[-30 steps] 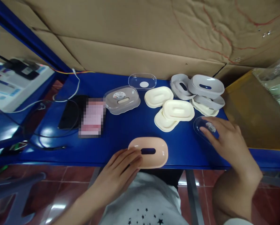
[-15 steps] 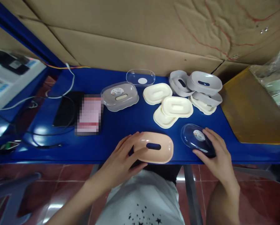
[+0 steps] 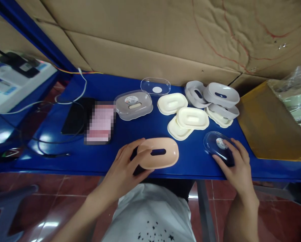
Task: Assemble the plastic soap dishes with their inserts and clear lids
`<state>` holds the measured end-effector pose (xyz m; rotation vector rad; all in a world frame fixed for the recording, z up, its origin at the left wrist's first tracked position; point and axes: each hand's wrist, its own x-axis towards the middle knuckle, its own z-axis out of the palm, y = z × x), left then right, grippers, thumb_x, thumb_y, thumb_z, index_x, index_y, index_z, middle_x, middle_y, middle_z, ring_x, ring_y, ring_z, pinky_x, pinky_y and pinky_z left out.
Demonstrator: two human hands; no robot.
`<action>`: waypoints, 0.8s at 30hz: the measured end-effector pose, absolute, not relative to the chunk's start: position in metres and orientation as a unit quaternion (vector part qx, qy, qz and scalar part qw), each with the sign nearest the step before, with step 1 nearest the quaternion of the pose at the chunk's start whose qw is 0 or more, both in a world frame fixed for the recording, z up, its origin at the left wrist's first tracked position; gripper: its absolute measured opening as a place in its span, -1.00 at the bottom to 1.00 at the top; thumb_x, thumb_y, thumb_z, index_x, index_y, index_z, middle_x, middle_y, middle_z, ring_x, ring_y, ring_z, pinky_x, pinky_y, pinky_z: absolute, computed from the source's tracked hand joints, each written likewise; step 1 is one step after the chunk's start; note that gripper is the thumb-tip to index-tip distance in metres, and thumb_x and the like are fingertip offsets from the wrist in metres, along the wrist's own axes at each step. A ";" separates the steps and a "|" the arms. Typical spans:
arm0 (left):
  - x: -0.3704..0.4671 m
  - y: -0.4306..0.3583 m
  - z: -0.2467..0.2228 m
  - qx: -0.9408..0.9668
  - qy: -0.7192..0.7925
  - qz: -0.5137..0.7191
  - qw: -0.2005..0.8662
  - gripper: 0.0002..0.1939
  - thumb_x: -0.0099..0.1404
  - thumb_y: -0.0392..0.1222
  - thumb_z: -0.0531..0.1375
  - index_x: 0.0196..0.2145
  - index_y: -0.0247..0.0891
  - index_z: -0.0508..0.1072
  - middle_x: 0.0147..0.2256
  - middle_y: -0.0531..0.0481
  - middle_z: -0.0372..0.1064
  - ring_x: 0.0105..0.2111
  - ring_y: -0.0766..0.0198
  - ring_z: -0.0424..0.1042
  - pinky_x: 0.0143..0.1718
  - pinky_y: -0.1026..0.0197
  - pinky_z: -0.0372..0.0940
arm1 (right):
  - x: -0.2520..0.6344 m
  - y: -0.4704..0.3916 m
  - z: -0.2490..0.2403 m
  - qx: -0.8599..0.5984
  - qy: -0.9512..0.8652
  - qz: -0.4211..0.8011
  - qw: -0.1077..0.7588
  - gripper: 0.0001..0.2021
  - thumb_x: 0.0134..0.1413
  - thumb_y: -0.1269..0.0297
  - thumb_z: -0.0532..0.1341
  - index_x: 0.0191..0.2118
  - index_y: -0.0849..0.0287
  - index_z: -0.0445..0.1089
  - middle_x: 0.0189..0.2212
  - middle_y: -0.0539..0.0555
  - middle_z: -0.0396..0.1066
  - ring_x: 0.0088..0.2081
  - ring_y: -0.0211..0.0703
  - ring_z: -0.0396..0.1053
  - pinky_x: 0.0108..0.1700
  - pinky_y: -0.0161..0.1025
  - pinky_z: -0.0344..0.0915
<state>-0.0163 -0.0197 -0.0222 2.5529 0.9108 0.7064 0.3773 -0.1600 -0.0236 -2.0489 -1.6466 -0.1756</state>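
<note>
Between the thumb and fingers of my left hand (image 3: 130, 159) is a peach soap dish tray (image 3: 166, 157), oval with a dark slot through its middle. It is held near the table's front edge. My right hand (image 3: 237, 161) grips a clear oval lid (image 3: 211, 141) with a round sticker, to the right of the tray. The blue table shows through the lid. Beyond both hands lie cream oval bases (image 3: 192, 118), some overlapping. Grey slotted trays (image 3: 222, 95) are piled behind them at the right.
A lidded grey soap dish (image 3: 135, 106) and another clear lid (image 3: 155, 82) stand at the back. Left are a phone with a blurred screen (image 3: 101, 122), a black flat object (image 3: 76, 116) and loose cables. A brown carton (image 3: 273, 131) bounds the right side; cardboard lines the back.
The peach tray in my left hand has shifted slightly left and up. My right hand has moved the clear lid a little to the right. The view has shifted slightly.
</note>
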 end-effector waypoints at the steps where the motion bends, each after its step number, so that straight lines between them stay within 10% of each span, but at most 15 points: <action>1: -0.016 -0.019 -0.023 0.890 0.330 0.260 0.177 -0.59 0.50 -0.18 0.31 0.24 -0.13 0.38 0.38 -0.30 0.19 0.35 -0.20 0.33 0.27 -0.31 0.41 | 0.379 -0.157 -0.024 -0.757 -0.605 -0.068 0.239 -0.39 0.37 -0.07 0.32 0.42 -0.01 0.31 0.48 0.29 0.15 0.48 0.42 0.13 0.42 0.44 0.13; 5: -0.013 -0.020 -0.020 0.856 0.354 0.320 0.198 -0.71 0.49 -0.20 0.33 0.11 -0.15 0.43 0.42 -0.23 0.16 0.36 -0.12 0.35 0.28 -0.17 0.47 | 0.365 -0.119 -0.019 -0.724 -0.651 -0.087 0.210 -0.40 0.45 0.06 0.25 0.49 -0.02 0.20 0.54 0.26 0.06 0.55 0.38 -0.01 0.45 0.46 0.04; 12: -0.021 -0.024 -0.004 0.798 0.409 0.402 0.185 -0.71 0.48 -0.16 0.35 0.10 -0.10 0.47 0.43 -0.14 0.19 0.38 -0.13 0.31 0.35 -0.31 0.36 | 0.340 -0.063 -0.003 -0.638 -0.744 -0.101 0.171 -0.63 0.54 0.37 0.09 0.30 -0.05 0.42 0.12 0.07 0.60 0.11 0.04 0.55 0.32 0.25 0.24; 24: -0.013 -0.036 -0.013 0.840 0.349 0.361 0.206 -0.69 0.50 -0.17 0.33 0.13 -0.08 0.38 0.41 -0.19 0.18 0.37 -0.12 0.33 0.28 -0.25 0.47 | 0.243 -0.130 -0.014 -0.509 -0.816 0.033 0.272 -0.61 0.38 0.56 0.20 0.20 0.06 0.50 0.02 0.08 0.65 0.06 -0.04 0.55 0.22 0.05 0.38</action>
